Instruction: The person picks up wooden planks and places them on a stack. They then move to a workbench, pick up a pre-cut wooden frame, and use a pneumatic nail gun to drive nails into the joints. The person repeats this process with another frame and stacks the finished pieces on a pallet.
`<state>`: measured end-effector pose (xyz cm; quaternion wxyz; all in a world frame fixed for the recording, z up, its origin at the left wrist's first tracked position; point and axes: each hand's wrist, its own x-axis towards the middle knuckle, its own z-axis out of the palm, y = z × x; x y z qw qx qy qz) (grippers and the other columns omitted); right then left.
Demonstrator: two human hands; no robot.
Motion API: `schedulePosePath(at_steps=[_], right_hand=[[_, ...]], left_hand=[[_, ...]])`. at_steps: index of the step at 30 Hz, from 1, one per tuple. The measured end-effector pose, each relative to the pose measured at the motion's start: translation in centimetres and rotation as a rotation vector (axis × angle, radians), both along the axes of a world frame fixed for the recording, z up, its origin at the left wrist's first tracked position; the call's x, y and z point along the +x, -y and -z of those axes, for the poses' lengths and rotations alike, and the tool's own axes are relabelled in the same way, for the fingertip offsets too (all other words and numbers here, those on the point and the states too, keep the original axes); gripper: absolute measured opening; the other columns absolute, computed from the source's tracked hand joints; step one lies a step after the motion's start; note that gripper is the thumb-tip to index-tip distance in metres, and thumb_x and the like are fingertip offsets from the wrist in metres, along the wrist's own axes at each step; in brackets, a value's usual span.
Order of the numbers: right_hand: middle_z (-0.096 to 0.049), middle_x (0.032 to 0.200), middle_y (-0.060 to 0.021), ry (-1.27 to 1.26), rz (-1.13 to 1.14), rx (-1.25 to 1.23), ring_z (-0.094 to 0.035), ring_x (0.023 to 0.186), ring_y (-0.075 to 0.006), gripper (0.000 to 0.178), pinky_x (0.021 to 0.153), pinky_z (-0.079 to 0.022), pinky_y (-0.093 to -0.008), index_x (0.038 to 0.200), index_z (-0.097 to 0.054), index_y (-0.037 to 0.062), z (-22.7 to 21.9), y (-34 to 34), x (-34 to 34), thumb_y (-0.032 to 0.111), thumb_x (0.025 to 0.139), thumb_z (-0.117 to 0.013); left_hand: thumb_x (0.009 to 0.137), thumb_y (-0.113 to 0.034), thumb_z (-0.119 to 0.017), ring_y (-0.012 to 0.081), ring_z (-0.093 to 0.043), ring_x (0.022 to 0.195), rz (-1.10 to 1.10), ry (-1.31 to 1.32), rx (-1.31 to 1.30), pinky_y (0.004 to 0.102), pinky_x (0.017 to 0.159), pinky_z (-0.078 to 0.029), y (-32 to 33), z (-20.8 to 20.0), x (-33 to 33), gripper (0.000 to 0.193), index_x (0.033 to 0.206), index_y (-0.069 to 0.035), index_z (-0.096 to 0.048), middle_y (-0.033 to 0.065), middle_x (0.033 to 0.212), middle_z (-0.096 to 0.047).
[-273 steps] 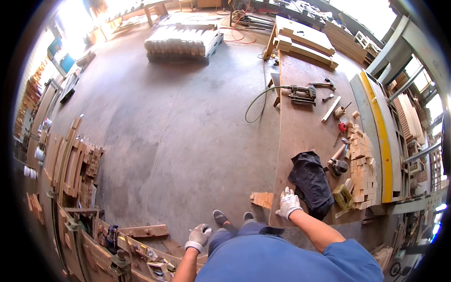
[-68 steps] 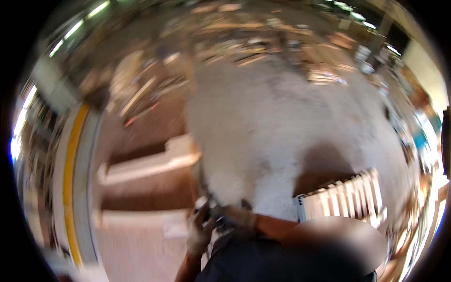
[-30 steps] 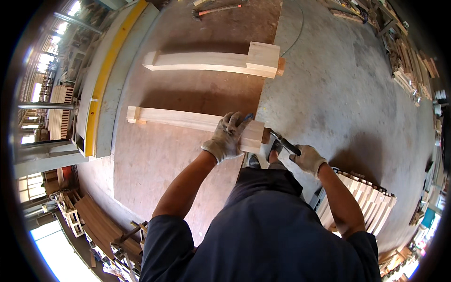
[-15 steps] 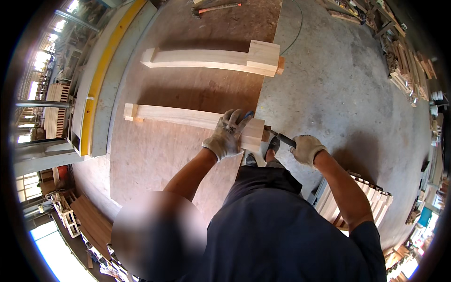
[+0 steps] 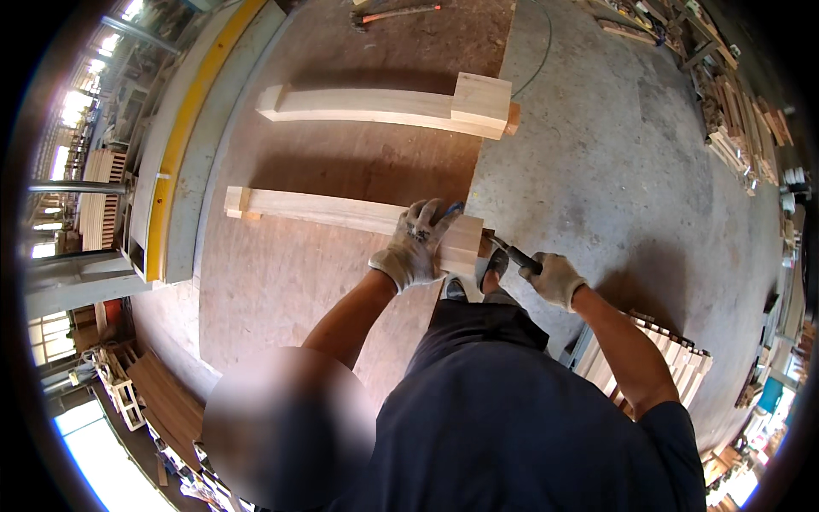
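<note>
A pale wooden leg (image 5: 333, 209) with a thicker block at its right end lies across the brown board. My gloved left hand (image 5: 415, 243) grips it just left of that block, fingers over the top. A small blue item (image 5: 453, 207) shows at those fingertips; its kind is unclear. My gloved right hand (image 5: 554, 280) is closed round the black grip of a metal-shafted hand tool (image 5: 519, 257). The tool's far end meets the dark end of the leg, where its shape is hard to make out.
A matching wooden leg (image 5: 367, 104) lies farther away on the brown board (image 5: 281, 299). A hammer (image 5: 399, 14) rests at the far edge. A yellow-edged metal frame (image 5: 183, 128) stands at left. Stacked wood strips (image 5: 674, 363) sit below my right arm, more lumber (image 5: 738, 128) at far right.
My right hand has shifted slightly left and nearer to me, tilting the tool a little. My left hand stays on the leg.
</note>
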<state>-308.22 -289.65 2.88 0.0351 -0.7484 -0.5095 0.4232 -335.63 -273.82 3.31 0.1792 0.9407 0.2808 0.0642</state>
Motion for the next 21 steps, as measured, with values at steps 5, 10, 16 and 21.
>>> schedulePosePath(at_steps=[5,10,16,21], right_hand=[[-0.062,0.074,-0.0022,-0.541,0.550,-0.029,-0.053,0.064,-0.0122,0.028,0.058,-0.043,-0.0311,0.099,-0.068,-0.0019,4.0,3.4,-3.8,0.025,0.097,-0.063],[-0.069,0.081,-0.0160,-0.230,0.398,-0.019,-0.062,0.075,-0.0239,0.033,0.073,-0.050,-0.0403,0.110,-0.067,-0.0035,3.5,4.3,-2.6,0.026,0.093,-0.065],[-0.069,0.095,-0.0253,-0.036,0.135,-0.049,-0.066,0.093,-0.0410,0.038,0.085,-0.051,-0.0452,0.116,-0.066,0.0015,-1.1,3.8,-0.9,0.029,0.090,-0.065],[-0.069,0.103,-0.0250,0.075,-0.096,-0.164,-0.065,0.102,-0.0423,0.039,0.091,-0.050,-0.0476,0.115,-0.065,0.0012,-3.0,1.8,-0.8,0.031,0.090,-0.063]], left_hand=[[0.061,-0.037,-0.082,0.0453,-0.039,0.132,0.014,0.025,0.002,0.0559,0.110,-0.035,-0.4,0.1,0.1,0.103,0.150,-0.011,-0.038,0.0251,0.142,-0.041],[0.061,-0.038,-0.083,0.0453,-0.039,0.131,0.011,-0.015,0.012,0.0560,0.109,-0.036,-0.2,0.1,-0.1,0.104,0.151,-0.011,-0.037,0.0250,0.142,-0.041],[0.061,-0.039,-0.083,0.0454,-0.039,0.131,0.013,0.003,0.003,0.0564,0.109,-0.036,-0.2,0.0,0.0,0.105,0.151,-0.012,-0.036,0.0250,0.142,-0.041],[0.060,-0.038,-0.084,0.0453,-0.038,0.132,0.013,-0.003,0.014,0.0566,0.109,-0.036,-0.1,0.0,-0.1,0.107,0.152,-0.013,-0.035,0.0248,0.144,-0.039]])
